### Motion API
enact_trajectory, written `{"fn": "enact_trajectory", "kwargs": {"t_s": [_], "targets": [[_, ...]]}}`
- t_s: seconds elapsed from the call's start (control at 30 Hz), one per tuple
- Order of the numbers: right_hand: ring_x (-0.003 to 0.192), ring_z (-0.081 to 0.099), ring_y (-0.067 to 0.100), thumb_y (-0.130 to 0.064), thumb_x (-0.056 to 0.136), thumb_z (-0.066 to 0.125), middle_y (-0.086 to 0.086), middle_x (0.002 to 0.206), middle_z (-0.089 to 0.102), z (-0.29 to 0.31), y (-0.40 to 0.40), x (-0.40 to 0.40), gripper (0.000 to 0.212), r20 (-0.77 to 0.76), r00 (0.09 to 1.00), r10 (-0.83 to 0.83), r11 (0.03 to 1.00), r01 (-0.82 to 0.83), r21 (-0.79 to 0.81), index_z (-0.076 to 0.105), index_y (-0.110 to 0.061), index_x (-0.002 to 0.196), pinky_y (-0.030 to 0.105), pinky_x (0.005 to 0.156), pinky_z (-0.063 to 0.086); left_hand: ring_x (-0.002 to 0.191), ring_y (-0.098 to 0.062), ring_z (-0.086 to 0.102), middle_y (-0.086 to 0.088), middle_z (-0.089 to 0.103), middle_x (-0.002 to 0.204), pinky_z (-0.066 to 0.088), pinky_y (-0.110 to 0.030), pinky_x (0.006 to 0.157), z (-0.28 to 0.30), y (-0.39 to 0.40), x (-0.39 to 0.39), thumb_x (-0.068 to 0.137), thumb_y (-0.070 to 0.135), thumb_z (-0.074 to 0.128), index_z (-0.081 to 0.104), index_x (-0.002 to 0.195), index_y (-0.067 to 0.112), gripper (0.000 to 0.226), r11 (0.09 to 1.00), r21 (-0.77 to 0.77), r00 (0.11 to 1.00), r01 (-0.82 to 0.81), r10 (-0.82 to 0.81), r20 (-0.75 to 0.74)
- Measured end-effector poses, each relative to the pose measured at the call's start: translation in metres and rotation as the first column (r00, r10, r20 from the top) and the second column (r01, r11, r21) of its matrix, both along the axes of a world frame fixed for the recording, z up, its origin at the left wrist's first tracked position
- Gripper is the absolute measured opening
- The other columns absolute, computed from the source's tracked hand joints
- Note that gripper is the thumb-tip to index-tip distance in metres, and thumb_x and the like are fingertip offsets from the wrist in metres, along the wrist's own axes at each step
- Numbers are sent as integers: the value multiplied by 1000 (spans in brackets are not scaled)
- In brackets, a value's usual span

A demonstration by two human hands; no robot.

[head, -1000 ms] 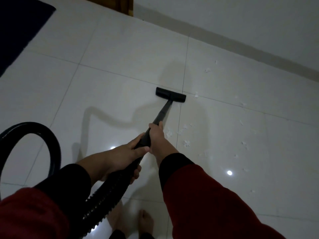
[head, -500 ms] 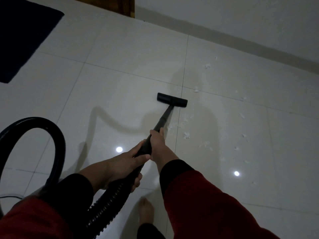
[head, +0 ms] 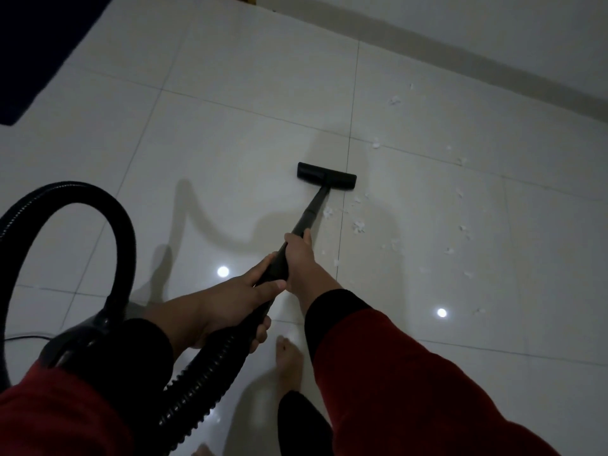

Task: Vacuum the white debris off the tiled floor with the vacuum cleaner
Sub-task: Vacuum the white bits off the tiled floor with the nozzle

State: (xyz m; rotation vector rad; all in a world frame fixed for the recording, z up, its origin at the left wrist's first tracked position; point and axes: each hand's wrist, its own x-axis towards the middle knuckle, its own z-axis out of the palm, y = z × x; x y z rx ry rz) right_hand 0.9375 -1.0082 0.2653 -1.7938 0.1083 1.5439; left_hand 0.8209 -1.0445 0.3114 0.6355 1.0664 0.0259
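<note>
Both hands grip the black vacuum wand (head: 312, 209). My right hand (head: 301, 258) holds it higher up the tube, and my left hand (head: 230, 301) holds it lower, where the ribbed hose (head: 204, 383) joins. The flat black floor head (head: 326, 176) lies on the white tiled floor (head: 230, 126), just left of a grout line. White debris (head: 358, 225) is scattered to the right of the wand and head, with more bits (head: 394, 100) farther back near the wall.
The hose loops up in an arc (head: 98, 218) at the left. A dark mat (head: 36, 44) covers the far left corner. A wall and skirting (head: 460, 57) run along the back right. My bare foot (head: 289, 360) stands below the hands. A thin cable (head: 23, 338) lies at left.
The floor head has been drawn back toward me and slightly left, away from the debris by the grout crossing. My foot has stepped forward; both hands keep their grip.
</note>
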Motion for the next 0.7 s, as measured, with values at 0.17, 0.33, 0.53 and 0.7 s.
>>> {"fn": "enact_trajectory", "kwargs": {"t_s": [0.17, 0.33, 0.53, 0.7], "targets": [[113, 58, 30, -16, 101, 41, 10, 138, 47, -1, -33, -12, 59, 10, 1000, -6, 1000, 6, -11, 17, -37, 151, 32, 78, 47, 42, -17, 51, -12, 48, 61, 45, -24, 42, -13, -28, -11, 96, 34, 49, 25, 133, 63, 53, 1000, -7, 1000, 12, -12, 19], [85, 61, 23, -16, 101, 41, 6, 120, 54, 3, -65, -33, 60, 23, 999, -29, 1000, 29, 8, 17, -38, 151, 34, 79, 48, 41, -16, 51, -11, 49, 59, 45, -24, 42, -10, -57, -32, 96, 34, 49, 22, 135, 62, 55, 999, 3, 999, 42, -42, 15], [67, 51, 16, -17, 100, 42, 8, 116, 54, 7, -105, -54, 60, 27, 998, -52, 999, 53, -14, 17, -40, 150, 28, 59, 48, 43, -16, 52, -10, 51, 59, 45, -25, 42, 9, -97, -56, 96, 32, 50, 20, 136, 62, 59, 998, -4, 998, 65, -65, -8], [87, 61, 21, -17, 100, 43, 10, 131, 50, 8, -128, -52, 60, 3, 998, -66, 997, 66, -40, 18, -41, 150, 29, 67, 50, 43, -15, 51, -10, 49, 60, 45, -24, 42, 11, -115, -53, 97, 32, 49, 21, 136, 62, 57, 996, -4, 996, 88, -88, -21]]}}
